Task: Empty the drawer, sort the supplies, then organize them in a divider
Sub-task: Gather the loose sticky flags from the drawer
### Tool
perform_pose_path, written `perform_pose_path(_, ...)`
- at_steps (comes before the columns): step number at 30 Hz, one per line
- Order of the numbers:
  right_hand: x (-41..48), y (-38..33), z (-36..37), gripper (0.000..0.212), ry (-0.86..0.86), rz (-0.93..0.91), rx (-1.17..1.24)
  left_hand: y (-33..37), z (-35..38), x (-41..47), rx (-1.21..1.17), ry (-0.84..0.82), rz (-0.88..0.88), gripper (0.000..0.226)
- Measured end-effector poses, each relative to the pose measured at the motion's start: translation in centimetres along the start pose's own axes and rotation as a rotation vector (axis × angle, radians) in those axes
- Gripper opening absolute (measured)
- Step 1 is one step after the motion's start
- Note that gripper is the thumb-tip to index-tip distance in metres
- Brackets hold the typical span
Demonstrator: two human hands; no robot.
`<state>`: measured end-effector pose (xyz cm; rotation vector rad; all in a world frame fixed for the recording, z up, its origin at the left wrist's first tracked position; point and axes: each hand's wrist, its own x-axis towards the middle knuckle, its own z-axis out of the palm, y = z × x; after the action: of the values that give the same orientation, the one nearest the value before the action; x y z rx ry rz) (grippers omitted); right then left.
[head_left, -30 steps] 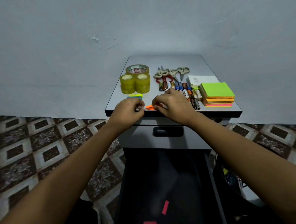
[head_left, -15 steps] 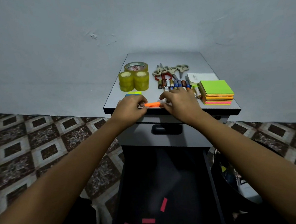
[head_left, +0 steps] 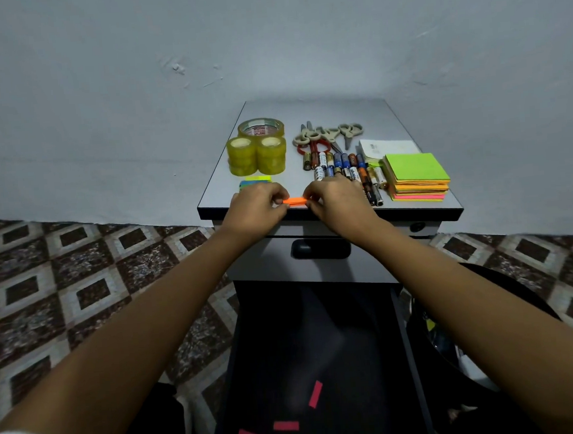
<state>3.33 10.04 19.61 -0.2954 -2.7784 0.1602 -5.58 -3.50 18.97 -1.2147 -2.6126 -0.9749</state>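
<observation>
Now both hands at front edge of cabinet top (head_left: pixel 308 113). Left hand (head_left: pixel 255 208) pinches orange flag stack (head_left: pixel 295 201) at its 9 o'clock end, right hand (head_left: pixel 336 201) at 3 o'clock end, fingers curled, probably to square strips into one sorted pile. Stack lies between hands. Pink strips (head_left: pixel 286 425) wait in open drawer (head_left: pixel 320 333), 6 o'clock.

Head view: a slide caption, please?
Left hand and right hand pinch an orange flag pad at the cabinet top, beside tape rolls and batteries.

Both hands (head_left: pixel 257 207) (head_left: pixel 333 198) pinch orange sticky strips (head_left: pixel 295 201) at cabinet top (head_left: pixel 413 209) edge.
</observation>
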Motion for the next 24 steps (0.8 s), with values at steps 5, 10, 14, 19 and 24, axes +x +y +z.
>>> perform_pose_path(5,0.3,-0.8,0.3,0.025,-0.007,-0.020,0.028,-0.8,-0.5,-0.3,-0.001,0.018,-0.020,0.018)
perform_pose_path(10,0.9,-2.7,0.8,0.026,-0.016,-0.051,0.047,-2.3,-1.9,-0.8,0.029,0.036,-0.051,0.018)
perform_pose_path(14,1.7,-4.1,1.3,0.025,-0.012,-0.035,0.083,-3.6,-3.1,-0.8,0.052,0.020,-0.056,0.015)
perform_pose_path(19,2.6,-5.2,2.0,0.021,0.020,-0.023,0.120,-4.8,-3.8,-0.6,0.072,0.022,-0.043,0.016)
perform_pose_path(24,3.3,-5.6,2.4,0.021,0.041,0.020,0.137,-5.2,-4.0,0.1,0.046,0.011,-0.060,0.015)
